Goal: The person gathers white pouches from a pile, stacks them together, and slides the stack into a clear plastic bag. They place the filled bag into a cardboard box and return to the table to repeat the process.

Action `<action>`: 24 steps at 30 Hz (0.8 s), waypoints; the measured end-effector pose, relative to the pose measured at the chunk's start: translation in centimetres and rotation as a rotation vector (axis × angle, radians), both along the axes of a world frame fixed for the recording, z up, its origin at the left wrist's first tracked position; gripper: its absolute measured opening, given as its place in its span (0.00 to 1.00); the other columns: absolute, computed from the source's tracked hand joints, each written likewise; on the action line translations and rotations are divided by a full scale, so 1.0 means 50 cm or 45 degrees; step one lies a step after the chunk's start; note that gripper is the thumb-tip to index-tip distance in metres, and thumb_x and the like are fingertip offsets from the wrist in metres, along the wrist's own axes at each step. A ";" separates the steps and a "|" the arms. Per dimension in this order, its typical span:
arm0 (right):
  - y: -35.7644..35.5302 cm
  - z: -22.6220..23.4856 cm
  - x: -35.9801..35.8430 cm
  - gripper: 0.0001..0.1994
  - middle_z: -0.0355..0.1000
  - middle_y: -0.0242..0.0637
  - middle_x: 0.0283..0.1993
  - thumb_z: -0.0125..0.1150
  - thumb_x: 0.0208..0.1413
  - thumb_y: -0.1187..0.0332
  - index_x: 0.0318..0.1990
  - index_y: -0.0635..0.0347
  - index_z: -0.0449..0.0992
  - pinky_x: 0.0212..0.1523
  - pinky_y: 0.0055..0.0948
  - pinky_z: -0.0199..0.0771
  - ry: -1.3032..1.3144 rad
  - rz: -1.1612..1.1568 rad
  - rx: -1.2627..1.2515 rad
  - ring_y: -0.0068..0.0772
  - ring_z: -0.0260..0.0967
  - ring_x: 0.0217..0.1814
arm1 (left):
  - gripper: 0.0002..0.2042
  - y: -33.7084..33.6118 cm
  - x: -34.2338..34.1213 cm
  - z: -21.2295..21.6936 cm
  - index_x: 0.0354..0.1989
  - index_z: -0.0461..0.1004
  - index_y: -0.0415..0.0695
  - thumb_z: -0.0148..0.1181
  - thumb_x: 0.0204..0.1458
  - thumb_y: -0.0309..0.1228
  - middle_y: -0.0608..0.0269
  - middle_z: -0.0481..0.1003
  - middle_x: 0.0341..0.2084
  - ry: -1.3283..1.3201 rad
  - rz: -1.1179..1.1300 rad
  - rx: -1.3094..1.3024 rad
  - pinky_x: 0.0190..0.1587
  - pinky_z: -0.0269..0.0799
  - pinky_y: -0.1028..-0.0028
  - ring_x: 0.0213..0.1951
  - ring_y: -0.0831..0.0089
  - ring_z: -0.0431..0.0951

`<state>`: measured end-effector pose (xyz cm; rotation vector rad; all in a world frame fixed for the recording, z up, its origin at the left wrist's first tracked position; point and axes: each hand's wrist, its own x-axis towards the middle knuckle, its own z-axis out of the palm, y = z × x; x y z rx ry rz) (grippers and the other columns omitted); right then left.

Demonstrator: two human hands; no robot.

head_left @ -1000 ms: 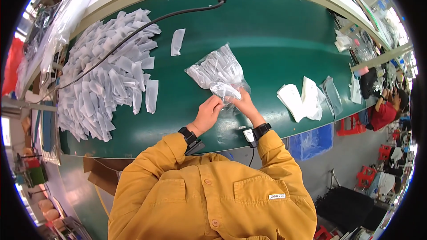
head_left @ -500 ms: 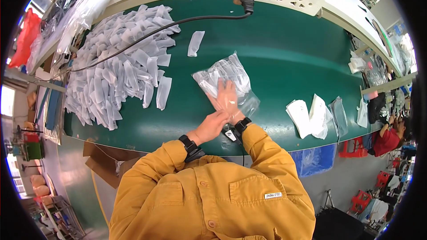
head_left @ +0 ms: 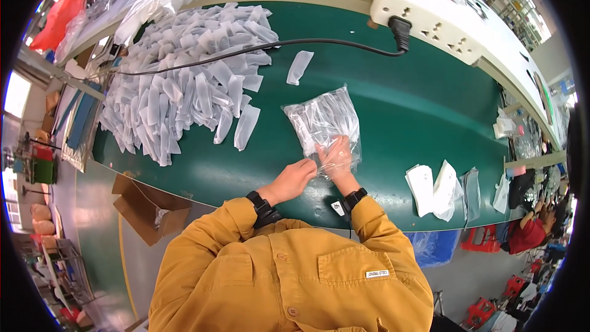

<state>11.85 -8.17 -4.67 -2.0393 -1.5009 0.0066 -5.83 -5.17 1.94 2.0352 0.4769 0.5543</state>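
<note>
sleeves: mustard-yellow shirt sleeves (head_left: 203,252) seen at the bottom of the view, dark watch band worn on each wrist.
left hand (head_left: 296,179): loosely curled, fingertips pinched on the near-left corner of the clear bag; just beside the right hand.
right hand (head_left: 335,158): laid flat, fingers spread, pressed on the near end of the clear bag.
clear bag (head_left: 322,120): transparent plastic bag packed with small clear sleeves, lain flat on the counter close to the near edge, about mid-length; held down at its near end by both hands.
counter (head_left: 393,104): green surface, curved by the lens.
white stack (head_left: 436,187): few white and clear flat pieces placed by the near edge, right of the hands, well apart from the bag.
loose pile (head_left: 184,80): big heap of small translucent sleeves spread over the left part of the counter, reaching toward the far edge.
single sleeve (head_left: 299,66): one sleeve lain alone between the pile and the bag, beyond the bag.
black cable (head_left: 258,46): run over the pile, plugged in at the far side.
power strip (head_left: 430,24): cream-coloured, set along the far edge, right of centre.
</note>
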 end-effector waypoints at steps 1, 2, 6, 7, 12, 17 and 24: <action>0.012 -0.010 0.001 0.29 0.66 0.60 0.47 0.65 0.48 0.53 0.47 0.71 0.65 0.37 0.46 0.73 -0.002 0.008 -0.004 0.58 0.66 0.49 | 0.02 -0.004 0.001 -0.005 0.33 0.64 0.40 0.50 0.55 0.23 0.52 0.65 0.29 0.003 -0.078 0.018 0.36 0.67 0.62 0.33 0.49 0.69; 0.036 -0.021 0.003 0.26 0.67 0.59 0.44 0.64 0.49 0.54 0.44 0.70 0.65 0.35 0.46 0.73 0.056 0.012 -0.096 0.59 0.68 0.46 | 0.03 -0.007 0.003 -0.012 0.34 0.64 0.40 0.51 0.55 0.24 0.52 0.65 0.29 0.007 -0.158 0.036 0.36 0.67 0.62 0.33 0.50 0.69; 0.092 -0.039 0.018 0.20 0.70 0.57 0.36 0.62 0.52 0.57 0.38 0.66 0.66 0.31 0.48 0.72 0.151 0.070 -0.183 0.59 0.71 0.36 | 0.05 0.018 -0.002 -0.030 0.35 0.63 0.41 0.53 0.54 0.25 0.53 0.65 0.29 0.149 -0.256 0.120 0.37 0.67 0.62 0.33 0.50 0.69; 0.095 -0.040 0.023 0.18 0.71 0.55 0.34 0.61 0.53 0.58 0.37 0.65 0.66 0.30 0.48 0.72 0.124 0.134 -0.079 0.58 0.72 0.33 | 0.06 0.023 -0.002 -0.033 0.35 0.63 0.40 0.54 0.54 0.26 0.53 0.65 0.29 0.216 -0.264 0.158 0.37 0.67 0.62 0.33 0.50 0.69; 0.014 -0.036 0.065 0.13 0.71 0.52 0.33 0.58 0.55 0.61 0.36 0.62 0.67 0.30 0.49 0.72 0.079 0.102 -0.217 0.58 0.72 0.31 | 0.10 0.018 0.047 0.031 0.40 0.64 0.40 0.55 0.52 0.26 0.53 0.67 0.30 0.025 0.050 0.483 0.38 0.68 0.62 0.33 0.50 0.69; -0.015 -0.071 0.105 0.12 0.72 0.51 0.33 0.56 0.57 0.62 0.35 0.62 0.67 0.30 0.49 0.72 0.031 0.171 0.056 0.58 0.72 0.30 | 0.19 0.009 0.133 0.033 0.51 0.63 0.37 0.55 0.49 0.23 0.51 0.70 0.33 0.150 0.032 0.745 0.38 0.69 0.60 0.34 0.47 0.72; 0.068 -0.057 0.103 0.07 0.71 0.52 0.28 0.50 0.59 0.68 0.33 0.62 0.67 0.27 0.49 0.71 0.169 -0.099 -0.066 0.58 0.71 0.30 | 0.23 0.048 0.141 -0.045 0.56 0.62 0.38 0.50 0.48 0.19 0.45 0.74 0.31 0.320 -0.314 0.312 0.34 0.71 0.57 0.32 0.45 0.75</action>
